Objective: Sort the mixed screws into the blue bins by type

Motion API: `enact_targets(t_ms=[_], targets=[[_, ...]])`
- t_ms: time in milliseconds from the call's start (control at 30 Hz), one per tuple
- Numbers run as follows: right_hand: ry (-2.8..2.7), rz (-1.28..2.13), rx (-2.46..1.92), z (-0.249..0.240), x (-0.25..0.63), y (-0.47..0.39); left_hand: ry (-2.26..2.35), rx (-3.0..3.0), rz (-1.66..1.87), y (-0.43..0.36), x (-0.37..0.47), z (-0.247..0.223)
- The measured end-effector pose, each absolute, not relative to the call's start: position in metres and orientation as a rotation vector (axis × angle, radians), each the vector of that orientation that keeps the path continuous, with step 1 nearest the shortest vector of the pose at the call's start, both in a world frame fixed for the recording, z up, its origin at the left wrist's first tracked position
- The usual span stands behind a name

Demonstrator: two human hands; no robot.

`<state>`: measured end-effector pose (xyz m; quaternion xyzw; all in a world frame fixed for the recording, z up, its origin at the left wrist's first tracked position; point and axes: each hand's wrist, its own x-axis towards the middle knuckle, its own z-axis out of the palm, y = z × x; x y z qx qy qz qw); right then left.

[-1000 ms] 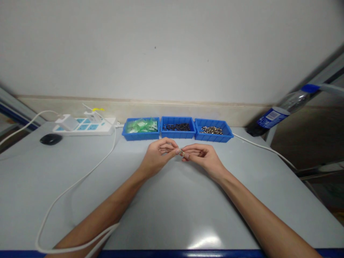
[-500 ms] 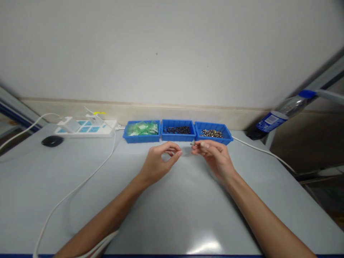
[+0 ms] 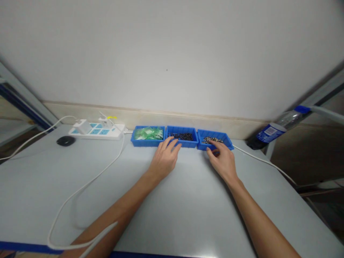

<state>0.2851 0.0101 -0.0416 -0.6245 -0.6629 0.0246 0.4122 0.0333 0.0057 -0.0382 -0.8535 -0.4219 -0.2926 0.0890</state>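
My left hand (image 3: 165, 157) is at the front wall of the middle blue bin (image 3: 188, 144), fingers spread and fingertips over its front edge. Small dark screw-like pieces (image 3: 186, 136) lie in that bin. Over the front of the right blue bin (image 3: 228, 142) reaches my right hand (image 3: 223, 160), thumb and index finger apart. Its index fingertip is by a pile of small shiny metal pieces (image 3: 215, 139); its other fingers are partly hidden. I see nothing held in either hand. The left blue bin (image 3: 147, 143) contains green-tinted clear plastic packets (image 3: 148, 133).
At the back left are a white power strip (image 3: 115, 134) with plugs and a black computer mouse (image 3: 66, 141). A white cable (image 3: 88, 182) loops across the table to my left forearm. A dark drink bottle (image 3: 270, 132) leans at the back right, near a metal frame.
My right hand has moved from above the table to the right bin; the small metal piece in its fingertips no longer shows. My left hand has unfolded and reached the middle bin. The view has shifted.
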Motion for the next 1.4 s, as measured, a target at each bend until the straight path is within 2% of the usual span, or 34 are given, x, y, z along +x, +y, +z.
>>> enact_targets(t_ms=[267, 400, 533, 733, 833, 967, 1233, 1400], targets=[[-1.799, 0.047, -1.535, -0.046, 0.292, 0.016, -1.482, -2.617, -0.502, 0.037, 0.057, -0.018], [-1.839, 0.097, -1.497, -0.042, 0.295, 0.012, -1.493, -2.639, -0.435, 0.039, 0.052, -0.020], [-1.860, 0.166, -1.464, -0.036, 0.293, 0.008, -1.419, -2.648, -0.516, 0.039, 0.041, -0.030], [-1.750, 0.256, -1.341, -0.028, 0.280, 0.002, -1.052, -2.584, -1.017, 0.026, 0.032, -0.034], [-1.758, 0.252, -1.299, -0.024, 0.269, -0.006, -1.021, -2.650, -0.950, 0.013, 0.025, -0.033], [-1.974, 0.363, -1.236, -0.024, 0.253, -0.017, -1.232, -2.745, -0.824, 0.003, 0.014, -0.040], [-2.187, 0.559, -1.278, -0.034, 0.240, -0.015, -1.404, -2.897, -0.952, 0.002, 0.007, -0.047], [-2.166, 0.606, -1.268, -0.033, 0.242, -0.014, -1.386, -2.932, -0.882, -0.002, 0.010, -0.046]])
